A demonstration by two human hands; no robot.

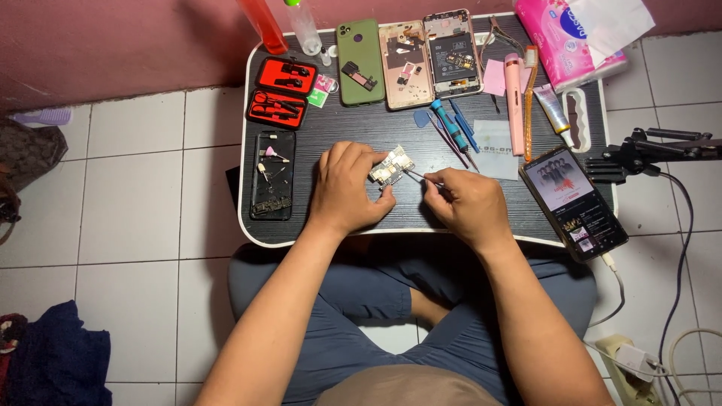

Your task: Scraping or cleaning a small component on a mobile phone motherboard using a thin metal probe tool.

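- Pale metal and green circuit board (392, 167): small, irregular in outline, held just above the middle of the black lap table (353, 128), near its front edge.
- Left hand (347, 186): fingers closed on the board's left side, thumb below and fingertips above.
- Right hand (465, 204): fingers pinched together on a thin metal tool (416, 176), its tip touching the board's right edge.
- Blue-handled screwdriver (449, 125) and a second thin blue tool: lay just behind the board, slanted.
- Green phone back cover (359, 51), pinkish phone frame (404, 65) and opened phone body (452, 54): ranged side by side along the table's far edge.
- Red tool case (281, 92): stood open at the far left; below it a black tray (273, 174) of small parts.
- Lit smartphone (575, 203): lay slanted over the table's right front corner.
- Pink tissue pack (573, 37): sat at the far right corner.
- Pink pen-like tool (514, 102): lay right of the screwdrivers.
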